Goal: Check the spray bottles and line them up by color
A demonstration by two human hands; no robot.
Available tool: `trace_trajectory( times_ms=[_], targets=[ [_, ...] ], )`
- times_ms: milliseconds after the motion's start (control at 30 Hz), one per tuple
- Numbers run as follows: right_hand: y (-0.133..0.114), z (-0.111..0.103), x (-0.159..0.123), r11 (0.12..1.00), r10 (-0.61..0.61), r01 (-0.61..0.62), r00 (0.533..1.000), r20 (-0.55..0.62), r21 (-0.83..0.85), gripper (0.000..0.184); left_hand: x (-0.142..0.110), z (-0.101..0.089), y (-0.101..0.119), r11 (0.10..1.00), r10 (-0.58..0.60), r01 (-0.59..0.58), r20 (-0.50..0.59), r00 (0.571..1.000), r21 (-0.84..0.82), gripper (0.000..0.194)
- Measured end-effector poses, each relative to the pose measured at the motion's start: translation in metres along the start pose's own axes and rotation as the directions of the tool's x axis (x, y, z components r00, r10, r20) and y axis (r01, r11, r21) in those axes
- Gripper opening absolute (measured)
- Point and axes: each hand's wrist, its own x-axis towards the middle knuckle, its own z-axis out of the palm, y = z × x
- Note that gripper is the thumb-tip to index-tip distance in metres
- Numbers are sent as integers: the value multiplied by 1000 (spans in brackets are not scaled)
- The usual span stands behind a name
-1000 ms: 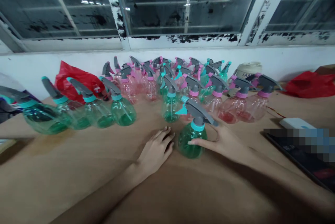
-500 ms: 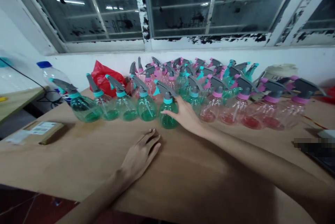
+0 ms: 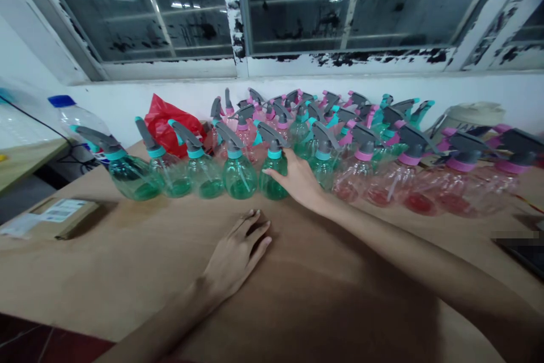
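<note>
My right hand [image 3: 301,179] is closed around a green spray bottle [image 3: 272,183] with a turquoise collar and grey trigger head; its thumb lies across the front and the other fingers are hidden behind. The bottle stands upright in the front row, between a green spray bottle [image 3: 239,177] on its left and another green spray bottle [image 3: 322,170] on its right. Flat on the table rests my left hand [image 3: 238,252], fingers loosely spread, with nothing in it, nearer to me than the row.
Pink spray bottles [image 3: 385,184] continue the front row rightward, with several more crowded behind. A red plastic bag [image 3: 172,124] and a blue-capped bottle [image 3: 80,115] are at back left. A cardboard package [image 3: 63,218] lies at left on the wooden table [image 3: 140,261]. A dark device [image 3: 522,255] is at right.
My right hand has carried the green spray bottle forward and left from near my left hand into the front row. The view has turned left. My left hand stays flat on the table.
</note>
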Motion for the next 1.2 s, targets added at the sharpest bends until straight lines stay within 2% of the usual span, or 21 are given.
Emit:
trace_trajectory(
  times_ms=[133, 233, 333, 400, 467, 533, 633, 800, 867, 1000, 1100, 1200],
  targets=[
    [-7, -10, -9, 1000, 0, 0, 1000, -6, 25, 63, 5, 2, 2, 1000, 1, -1, 10, 1000, 5, 31],
    [-12, -31, -27, 997, 4, -5, 1000, 11, 72, 64, 7, 3, 1, 1000, 19, -20, 12, 1000, 8, 31],
    [-8, -60, -48, 994, 32, -44, 993, 117, 101, 46, 10, 5, 1, 999, 31, -31, 8, 999, 11, 31],
    [3, -77, -60, 991, 93, -104, 987, 129, 84, 32, 13, 7, 2, 999, 35, -35, 8, 999, 14, 30],
    [18, -91, -66, 992, 127, -126, 990, 55, -17, 28, 17, 10, 5, 999, 40, -40, 9, 999, 12, 30],
    [34, -100, -68, 981, 177, -178, 984, -24, -82, 32, 23, 13, 9, 999, 45, -45, 12, 999, -5, 29],
    [48, -101, -62, 964, 191, -203, 978, -84, -170, 47, 31, 18, 17, 997, 50, -49, 17, 999, -58, 28],
    [44, -81, -45, 931, 182, -189, 982, -52, -313, 75, 35, 19, 30, 994, 46, -42, 35, 998, -99, 27],
    [40, -73, -39, 916, 196, -199, 980, -42, -350, 76, 32, 17, 33, 993, 26, -21, 45, 999, -116, 25],
    [37, -66, -32, 904, 208, -205, 977, -32, -375, 62, 27, 10, 37, 986, -30, 40, 63, 998, -161, 22],
    [35, -70, -36, 902, 203, -192, 979, -11, -387, 62, 29, 6, 40, 974, -103, 112, 57, 993, -194, 25],
    [30, -80, -50, 905, 188, -165, 982, 21, -392, 66, 37, 6, 46, 961, -163, 167, 38, 986, -222, 38]
  ],
)
